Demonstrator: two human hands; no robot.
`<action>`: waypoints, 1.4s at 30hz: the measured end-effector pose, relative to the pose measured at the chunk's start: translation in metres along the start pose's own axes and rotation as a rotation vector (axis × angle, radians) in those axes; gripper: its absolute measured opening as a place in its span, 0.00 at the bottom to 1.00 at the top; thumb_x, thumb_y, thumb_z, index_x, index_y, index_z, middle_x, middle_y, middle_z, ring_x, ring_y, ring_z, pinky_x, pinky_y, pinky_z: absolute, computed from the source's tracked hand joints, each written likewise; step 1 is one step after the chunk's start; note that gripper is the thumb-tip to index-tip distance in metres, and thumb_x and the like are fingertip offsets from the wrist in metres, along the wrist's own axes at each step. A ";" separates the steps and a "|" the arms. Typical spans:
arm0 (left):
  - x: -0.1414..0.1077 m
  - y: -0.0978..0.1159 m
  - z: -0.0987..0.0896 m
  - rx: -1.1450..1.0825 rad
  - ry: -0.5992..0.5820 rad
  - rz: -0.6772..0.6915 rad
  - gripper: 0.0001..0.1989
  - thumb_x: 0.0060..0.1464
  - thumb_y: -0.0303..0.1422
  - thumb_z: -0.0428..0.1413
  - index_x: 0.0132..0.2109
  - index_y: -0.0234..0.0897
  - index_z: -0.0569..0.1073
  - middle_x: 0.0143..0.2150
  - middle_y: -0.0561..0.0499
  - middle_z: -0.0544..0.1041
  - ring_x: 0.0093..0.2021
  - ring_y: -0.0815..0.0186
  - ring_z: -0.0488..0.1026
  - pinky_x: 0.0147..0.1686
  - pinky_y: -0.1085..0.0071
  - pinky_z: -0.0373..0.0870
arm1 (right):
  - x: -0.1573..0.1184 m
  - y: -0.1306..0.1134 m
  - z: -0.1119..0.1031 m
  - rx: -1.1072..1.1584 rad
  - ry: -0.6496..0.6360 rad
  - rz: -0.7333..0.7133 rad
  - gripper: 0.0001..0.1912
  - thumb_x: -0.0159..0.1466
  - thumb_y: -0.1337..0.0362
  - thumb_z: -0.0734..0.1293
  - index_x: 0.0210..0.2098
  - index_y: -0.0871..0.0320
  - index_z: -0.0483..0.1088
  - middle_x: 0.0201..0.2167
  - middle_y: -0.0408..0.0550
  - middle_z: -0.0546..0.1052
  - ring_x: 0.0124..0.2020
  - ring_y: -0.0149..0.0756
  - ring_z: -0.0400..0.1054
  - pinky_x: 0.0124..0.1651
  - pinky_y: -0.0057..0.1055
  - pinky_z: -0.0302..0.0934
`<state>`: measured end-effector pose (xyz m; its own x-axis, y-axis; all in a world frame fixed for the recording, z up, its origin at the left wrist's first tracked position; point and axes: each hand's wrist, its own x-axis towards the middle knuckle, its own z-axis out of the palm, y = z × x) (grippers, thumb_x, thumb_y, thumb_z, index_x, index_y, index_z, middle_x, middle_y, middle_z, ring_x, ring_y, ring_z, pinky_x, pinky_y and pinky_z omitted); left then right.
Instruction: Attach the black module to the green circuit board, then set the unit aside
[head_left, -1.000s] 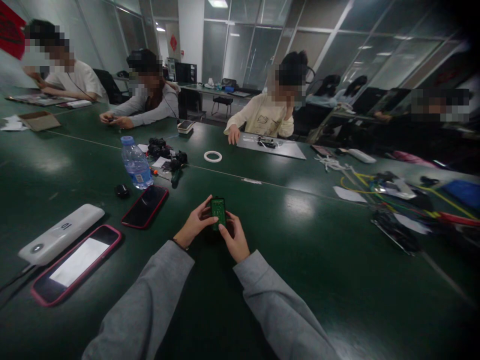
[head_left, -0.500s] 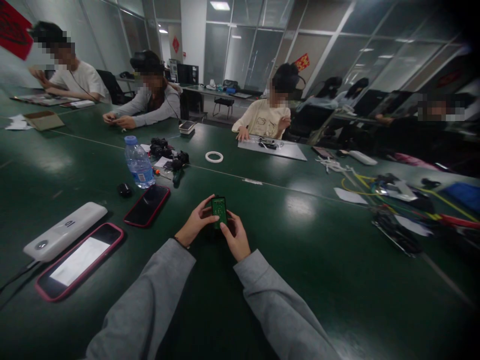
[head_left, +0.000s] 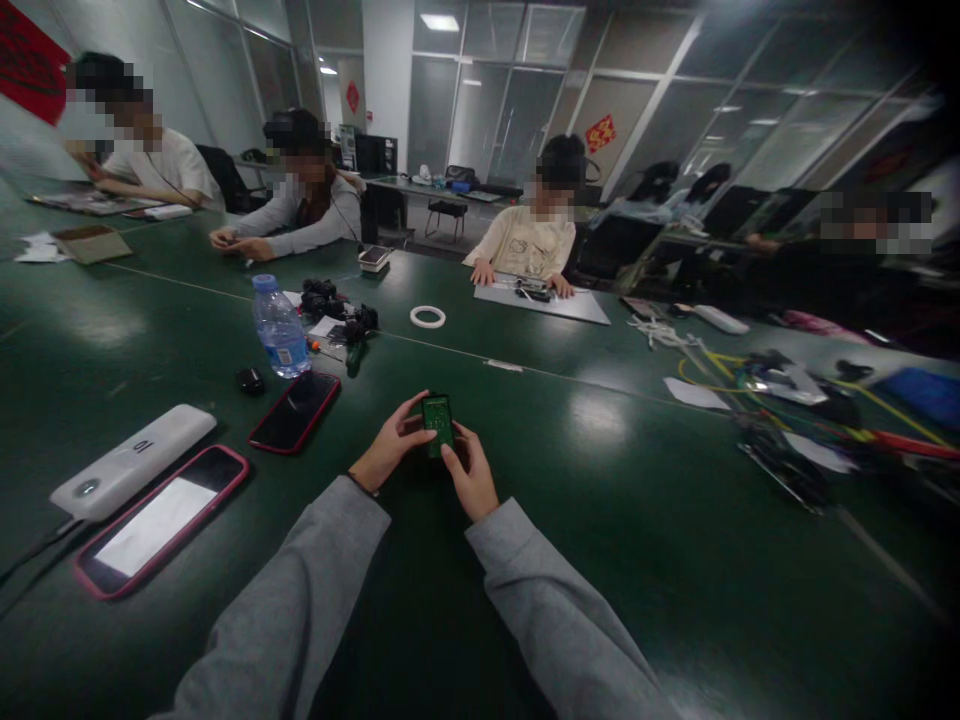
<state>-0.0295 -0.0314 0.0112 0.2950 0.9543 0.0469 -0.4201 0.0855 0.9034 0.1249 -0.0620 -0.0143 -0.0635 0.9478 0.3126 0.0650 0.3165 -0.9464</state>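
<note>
A small green circuit board in a black frame (head_left: 437,415) is held up over the dark green table (head_left: 600,560). My left hand (head_left: 391,445) grips its left side, with the thumb on the board's face. On the right edge is my right hand (head_left: 471,468), its thumb pressing the lower right of the board and its fingers behind. The undersides of the board and the fingertips behind it are hidden. Left of my hands lies a dark phone with a red edge (head_left: 295,412).
Left are a water bottle (head_left: 281,330), black case (head_left: 250,380), white power bank (head_left: 135,462) and lit phone (head_left: 161,520). Beyond lie black parts (head_left: 337,312) and a white ring (head_left: 427,317). Cables (head_left: 795,390) clutter the right. Several people sit around.
Both my hands keep the same hold on the board. Across the table, the person in the cream top has lowered a raised hand to the grey board. The view has shifted slightly.
</note>
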 end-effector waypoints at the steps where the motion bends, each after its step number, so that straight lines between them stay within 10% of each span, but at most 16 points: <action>1: 0.000 0.000 0.000 -0.005 0.006 -0.009 0.38 0.45 0.31 0.61 0.62 0.44 0.56 0.53 0.43 0.70 0.49 0.58 0.70 0.48 0.60 0.67 | 0.000 -0.001 0.000 0.004 0.007 -0.004 0.25 0.63 0.54 0.63 0.55 0.58 0.59 0.48 0.52 0.68 0.48 0.40 0.64 0.51 0.37 0.62; 42: 0.005 -0.006 -0.001 0.041 0.145 -0.018 0.27 0.49 0.36 0.59 0.56 0.44 0.63 0.50 0.45 0.71 0.46 0.61 0.71 0.42 0.67 0.69 | -0.002 -0.001 0.003 -0.109 0.011 -0.007 0.28 0.62 0.56 0.65 0.58 0.57 0.55 0.52 0.53 0.64 0.53 0.41 0.59 0.57 0.41 0.56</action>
<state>-0.0261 -0.0264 0.0056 0.1737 0.9844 -0.0284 -0.3800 0.0936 0.9203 0.1218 -0.0639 -0.0141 -0.0530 0.9458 0.3203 0.1724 0.3246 -0.9300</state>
